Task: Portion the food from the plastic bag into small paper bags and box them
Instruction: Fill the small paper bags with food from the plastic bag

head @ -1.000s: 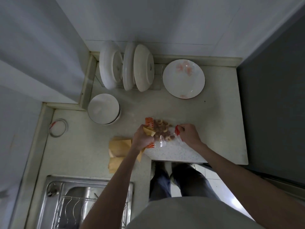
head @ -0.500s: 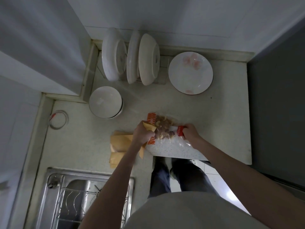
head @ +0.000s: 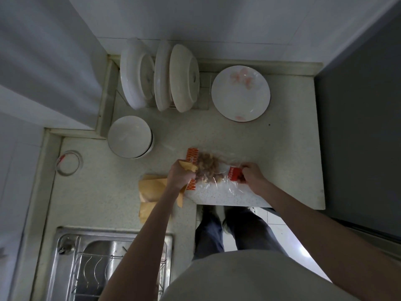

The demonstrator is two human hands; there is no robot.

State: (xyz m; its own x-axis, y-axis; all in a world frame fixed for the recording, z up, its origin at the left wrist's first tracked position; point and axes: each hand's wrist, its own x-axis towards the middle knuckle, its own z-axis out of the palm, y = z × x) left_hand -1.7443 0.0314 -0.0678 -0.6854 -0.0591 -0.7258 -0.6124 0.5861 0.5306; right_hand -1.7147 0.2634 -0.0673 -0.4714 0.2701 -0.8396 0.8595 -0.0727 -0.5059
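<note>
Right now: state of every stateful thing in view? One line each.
plastic bag: on counter, food inside, held at both ends
left hand: grips a paper bag and the bag's end
right hand: pinches the red end
paper bags: loose pile, flat on counter
flowered plate: lying flat, no food on it
racked dishes: on edge

The left hand [head: 181, 173] grips a small paper bag [head: 188, 166] against the plastic bag [head: 213, 171] of snacks on the counter [head: 271, 170]; the right hand [head: 251, 173] pinches its red end. More paper bags [head: 152, 190] lie left.
</note>
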